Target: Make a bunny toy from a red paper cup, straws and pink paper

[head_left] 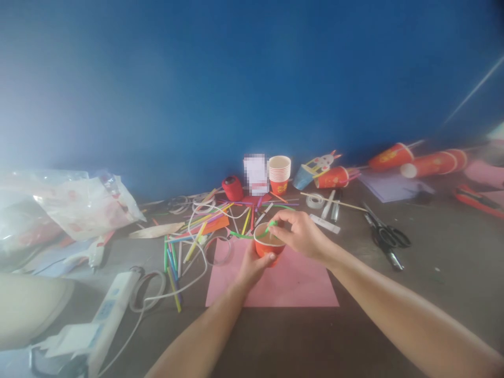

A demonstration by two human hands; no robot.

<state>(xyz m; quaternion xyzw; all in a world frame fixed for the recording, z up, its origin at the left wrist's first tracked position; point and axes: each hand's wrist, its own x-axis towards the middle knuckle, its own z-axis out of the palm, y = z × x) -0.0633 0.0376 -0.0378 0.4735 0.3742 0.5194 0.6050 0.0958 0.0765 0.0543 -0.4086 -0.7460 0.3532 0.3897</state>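
Note:
My left hand (252, 265) grips a small red paper cup (268, 245) from below and behind, holding it just above a pink paper sheet (289, 286). My right hand (301, 231) pinches a green straw (271, 226) at the cup's rim; the straw runs left across the rim toward the table. The cup's inside looks tan.
Several coloured straws (197, 236) lie scattered left of the cup with a white cable (189, 283) and power strip (108, 310). A stack of red cups (279, 173), tape roll (315, 200), black scissors (388, 239) and more cups (433, 163) lie behind and right. Plastic bags (71, 205) sit far left.

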